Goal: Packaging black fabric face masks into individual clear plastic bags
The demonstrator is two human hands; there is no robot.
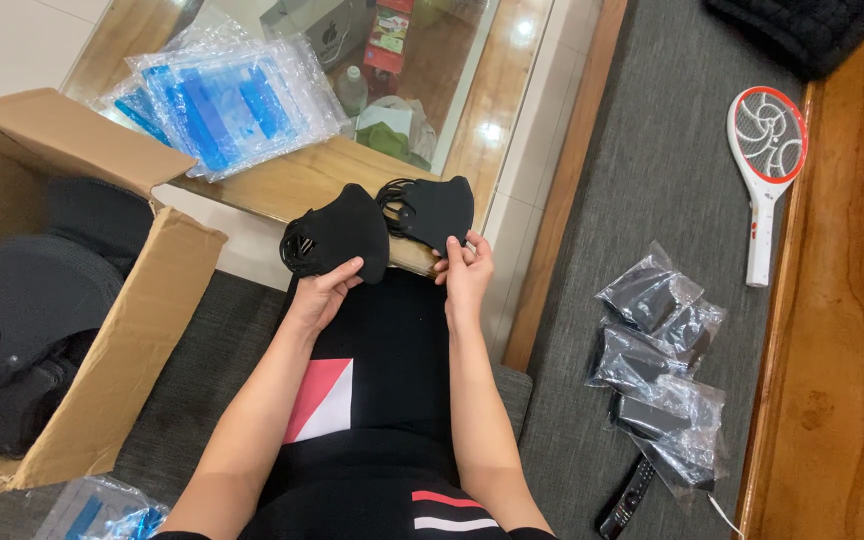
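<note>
While the box [102, 330] at my left stands open with dark masks piled inside, clear bags [664, 375] of masks lie on the grey floor to my right. At the bench's [292, 185] near edge, my left hand [324, 292] grips one black mask [340, 235] and my right hand [465, 272] pinches another mask [432, 212] just beside it.

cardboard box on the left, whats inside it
The cardboard box holds dark, blurred stacks of what look like black masks. Anything beneath them is covered, and the box bottom cannot be seen.
</note>
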